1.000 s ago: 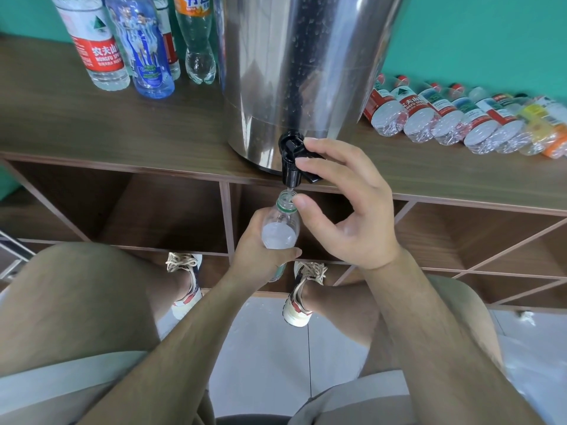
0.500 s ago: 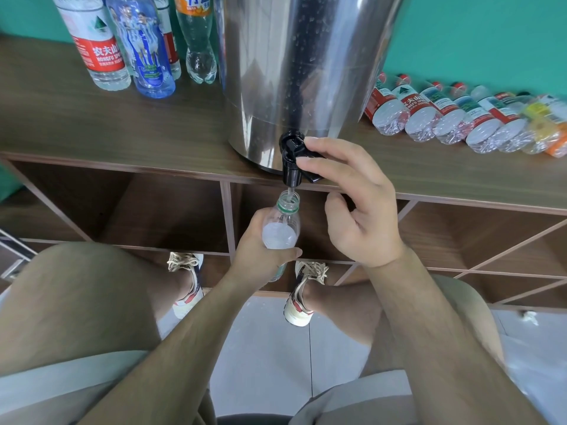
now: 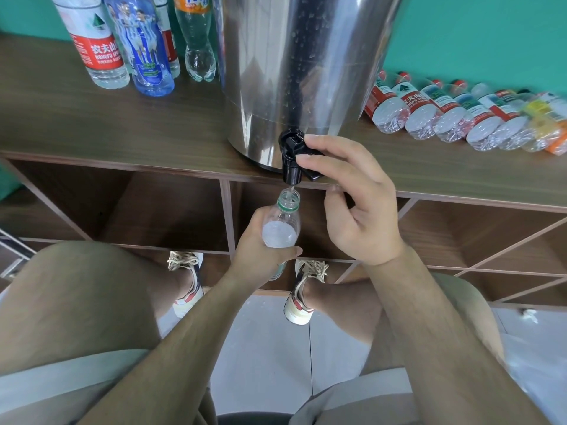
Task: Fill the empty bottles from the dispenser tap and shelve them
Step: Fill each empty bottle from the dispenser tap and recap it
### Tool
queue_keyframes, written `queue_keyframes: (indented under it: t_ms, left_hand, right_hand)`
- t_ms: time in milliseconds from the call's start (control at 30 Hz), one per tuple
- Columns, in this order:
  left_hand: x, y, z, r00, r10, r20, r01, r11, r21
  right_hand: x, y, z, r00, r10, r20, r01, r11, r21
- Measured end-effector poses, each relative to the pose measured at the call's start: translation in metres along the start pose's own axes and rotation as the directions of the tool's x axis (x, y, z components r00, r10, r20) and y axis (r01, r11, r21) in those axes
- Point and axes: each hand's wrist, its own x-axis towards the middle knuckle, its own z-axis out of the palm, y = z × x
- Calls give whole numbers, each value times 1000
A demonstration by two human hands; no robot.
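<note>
A steel dispenser (image 3: 294,72) stands on the wooden shelf top (image 3: 92,130), its black tap (image 3: 291,161) hanging over the front edge. My left hand (image 3: 257,256) grips a clear bottle (image 3: 282,228) with a green neck ring upright under the spout; a thin stream of water runs into its open mouth. My right hand (image 3: 352,204) holds the tap lever (image 3: 310,167) with its curled fingers, thumb below near the shelf edge. The bottle's lower part is hidden by my left hand.
Several upright bottles (image 3: 122,47) stand left of the dispenser. A row of several bottles (image 3: 460,115) lies on its side to the right. Open wooden shelf compartments (image 3: 153,210) sit below the top. My knees and shoes are over a tiled floor (image 3: 267,348).
My right thumb has moved away from the bottle neck to the shelf edge under the lever. The fingers stay on the lever, and the bottle stays under the spout.
</note>
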Motion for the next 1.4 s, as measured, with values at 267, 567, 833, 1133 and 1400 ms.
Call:
queue_keyframes:
  t_ms: [267,567,833,1133,1400]
  left_hand:
    - [0,1,1,1000,8,-1,-8,1000,17]
    - [0,1,0,1000,18,-6,-18,1000,-9]
    - [1,0,0,1000,21,-2,-22,1000,-9]
    - [3,-2,1,1000,23,-1,-23,1000,-4]
    - [1,-2,1,1000,30,1,-30,999,-14]
  right_hand:
    - [1,1,0,1000,-9,5,9,1000,-2]
    - [1,0,0,1000,-19,7,19,1000,8]
    - [1,-3,-2,1000,-18,10,18,1000,24]
    - [2,-3,-2,1000,-16,12,16,999,29]
    - [1,-2,-3,999,-5,39,4,1000,25]
